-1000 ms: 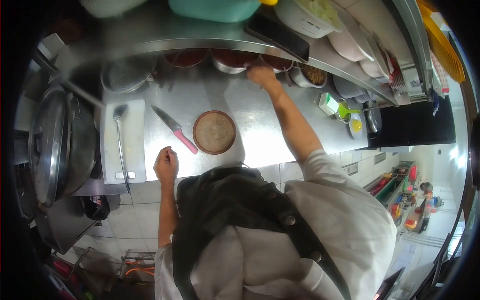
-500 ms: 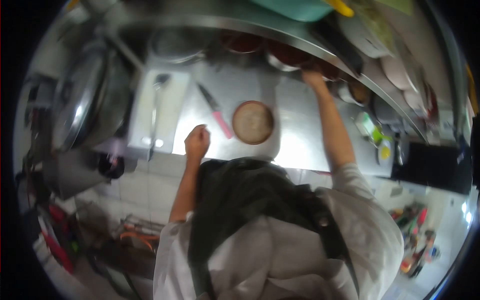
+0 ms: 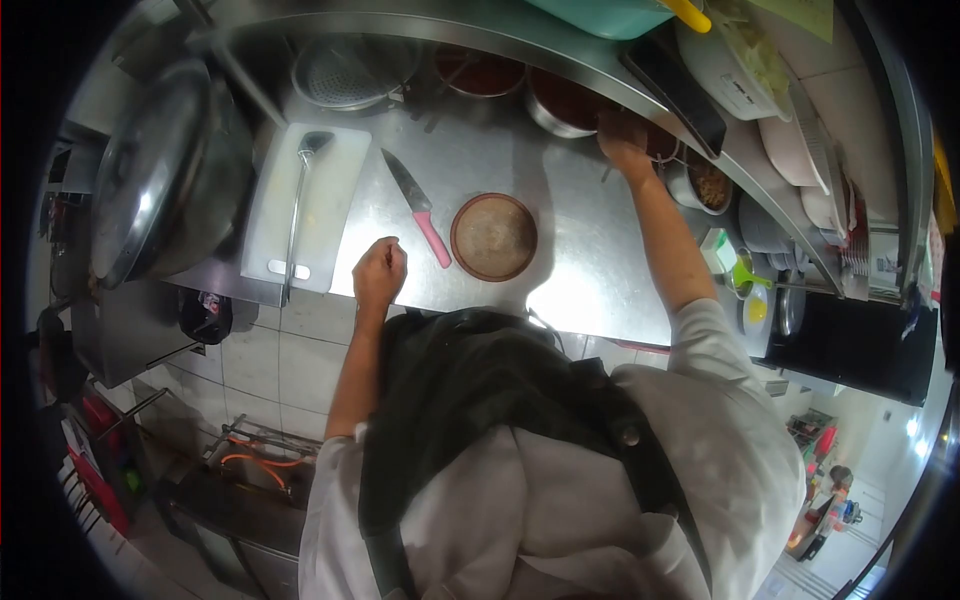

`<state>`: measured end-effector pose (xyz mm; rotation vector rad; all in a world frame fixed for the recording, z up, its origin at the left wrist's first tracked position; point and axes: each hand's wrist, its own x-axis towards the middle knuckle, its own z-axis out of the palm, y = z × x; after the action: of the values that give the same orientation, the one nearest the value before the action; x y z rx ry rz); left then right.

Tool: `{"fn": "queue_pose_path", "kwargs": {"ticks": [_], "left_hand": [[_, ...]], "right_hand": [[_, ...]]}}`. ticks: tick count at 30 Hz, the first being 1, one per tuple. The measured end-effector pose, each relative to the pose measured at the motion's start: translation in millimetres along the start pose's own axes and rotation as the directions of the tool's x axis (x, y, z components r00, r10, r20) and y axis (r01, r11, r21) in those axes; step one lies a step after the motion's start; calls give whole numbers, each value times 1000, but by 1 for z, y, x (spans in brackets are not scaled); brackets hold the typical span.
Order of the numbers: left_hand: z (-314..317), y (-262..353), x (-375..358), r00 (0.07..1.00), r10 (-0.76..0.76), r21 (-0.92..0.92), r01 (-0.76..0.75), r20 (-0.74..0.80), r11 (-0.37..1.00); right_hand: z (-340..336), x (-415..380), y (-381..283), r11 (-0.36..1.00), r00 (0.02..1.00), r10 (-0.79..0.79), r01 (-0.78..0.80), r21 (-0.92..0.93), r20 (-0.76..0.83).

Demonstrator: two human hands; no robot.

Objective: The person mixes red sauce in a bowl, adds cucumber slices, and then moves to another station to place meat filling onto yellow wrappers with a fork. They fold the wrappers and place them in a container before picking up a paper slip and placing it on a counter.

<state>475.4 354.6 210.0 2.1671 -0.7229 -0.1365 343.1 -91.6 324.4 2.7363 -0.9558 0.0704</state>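
Observation:
My left hand (image 3: 380,272) is curled into a loose fist over the front of the steel counter, with nothing visible in it. Close by lies a knife (image 3: 420,212) with a pink handle, its blade pointing away from me. To its right sits a round brown clay dish (image 3: 494,237) with a pale, flat inside. My right hand (image 3: 622,138) reaches to the back, under the shelf edge, beside a metal pot (image 3: 562,112) of dark red contents. The fingers there are blurred and partly hidden, so their grip does not show.
A white cutting board (image 3: 335,190) with a long-handled ladle (image 3: 303,200) lies left, beside a big lidded pot (image 3: 150,190). A perforated strainer (image 3: 350,75) stands at the back. Overhead, a metal shelf (image 3: 460,32) holds tubs. A small pot of brown food (image 3: 708,187) stands right.
The view has shifted slightly and become sharper. My right hand stays at the back by the pots, and my left hand remains curled near the knife.

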Motion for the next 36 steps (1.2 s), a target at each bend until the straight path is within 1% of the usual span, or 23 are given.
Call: {"fn": "queue_pose_path", "kwargs": {"ticks": [4, 6, 7, 8, 9, 12, 13, 14, 15, 16, 18, 19, 20, 21, 22, 24, 25, 27, 29, 33, 34, 35, 36], "left_hand": [[0, 0, 0, 1000, 15, 1, -15, -11, 1000], [0, 0, 0, 999, 30, -6, -30, -24, 1000], [0, -1, 0, 1000, 18, 4, -18, -11, 1000], [0, -1, 1, 1000, 5, 14, -5, 1, 1000], [0, 0, 1, 1000, 3, 11, -3, 1, 1000], [-1, 1, 1, 1000, 16, 9, -16, -12, 1000], [0, 1, 1, 999, 31, 7, -31, -17, 999], [0, 0, 1, 999, 46, 5, -46, -25, 999], [0, -1, 0, 999, 38, 4, -38, -29, 999], [0, -2, 0, 998, 48, -6, -48, -28, 999], [0, -4, 1, 998, 51, -21, -51, -39, 998], [0, -4, 2, 998, 58, -23, -59, -32, 998], [0, -5, 1, 998, 67, -25, -67, -21, 997], [0, -6, 0, 998, 61, -29, -61, -24, 998], [-1, -7, 0, 998, 65, -26, -65, -7, 998], [-1, -9, 1, 998, 67, -27, -67, 1, 997], [-1, -9, 1, 998, 64, -38, -64, 4, 997], [-3, -12, 0, 998, 65, -55, -65, -1, 996], [-5, -13, 2, 995, 79, -14, -79, 52, 997], [8, -23, 1, 992, 68, 12, -69, 108, 998], [1, -16, 1, 989, 31, -12, -29, 144, 999], [0, -14, 1, 987, 6, -24, -2, 161, 1000], [-4, -10, 0, 979, -35, -25, 41, 199, 999]], "right_hand": [[32, 13, 28, 994, 1000, 26, -28, 102, 18], [53, 18, 48, 957, 991, -100, 120, 265, -85], [41, 18, 44, 958, 991, -101, 120, 262, -85], [16, 17, 34, 802, 951, 152, -279, 529, 271], [-2, 13, 24, 479, 730, 245, -663, 575, 638], [-12, -2, 5, 386, 705, 244, -701, 600, 666], [28, -11, 34, 390, 704, 242, -701, 597, 668], [73, -4, 55, 855, 962, 163, -248, 455, 219], [120, 4, 54, 981, 966, -196, 194, -27, -171], [74, -17, 43, 979, 964, -206, 204, -30, -171], [-23, -24, -47, 999, 936, 22, -7, 42, -351], [-26, -25, -63, 971, 944, -5, 83, 223, -330], [-26, -24, -78, 903, 950, -35, 162, 397, -310], [-25, -22, -97, 815, 995, -73, 99, 571, -70], [-23, -19, -116, 709, 975, -148, -12, 705, 165], [28, -13, -142, 390, 812, -395, -275, 879, 429], [25, -10, -160, 396, 813, -397, -267, 879, 426], [11, -6, -197, -60, 734, -332, -643, 763, 592], [35, 15, -224, -412, 752, -270, -655, 634, 602], [85, 56, -261, -639, 755, -278, -607, 473, 594], [76, 57, -266, -638, 789, -291, -581, 504, 541], [69, 54, -272, -639, 798, -209, -549, 539, 565], [96, 61, -272, -572, 802, -194, -560, 600, 565]]}}
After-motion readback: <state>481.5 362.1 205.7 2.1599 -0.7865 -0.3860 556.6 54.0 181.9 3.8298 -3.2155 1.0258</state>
